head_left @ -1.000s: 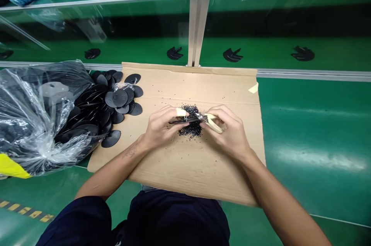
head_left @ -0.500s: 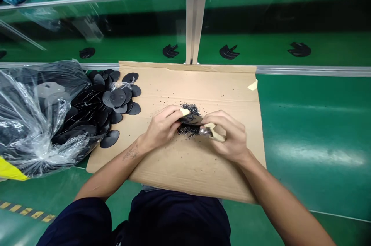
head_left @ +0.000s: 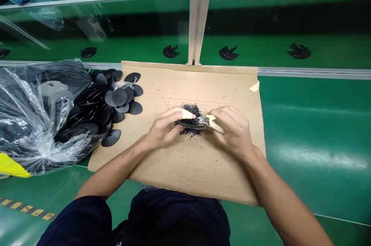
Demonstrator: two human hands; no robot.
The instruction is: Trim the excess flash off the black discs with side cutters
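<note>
My left hand [head_left: 165,128] pinches a black plastic disc [head_left: 189,123] held edge-on over the cardboard sheet [head_left: 199,164]; its forefinger tip is wrapped in pale tape. My right hand [head_left: 233,130] is closed on a small metal trimming tool [head_left: 207,122] with a tape-wrapped handle, its tip against the disc's edge. Beneath both hands lies a heap of black shavings [head_left: 191,110].
A pile of black discs [head_left: 113,101] spills from a clear plastic bag [head_left: 34,114] at the left of the cardboard. Behind runs a green conveyor belt [head_left: 139,50] carrying black parts [head_left: 228,53], split by an upright aluminium post [head_left: 198,14]. Green table surface [head_left: 313,141] lies to the right.
The disc and tool have shifted a little between my hands; my right hand dipped toward me, then came back up against the disc. The parts on the conveyor moved slightly.
</note>
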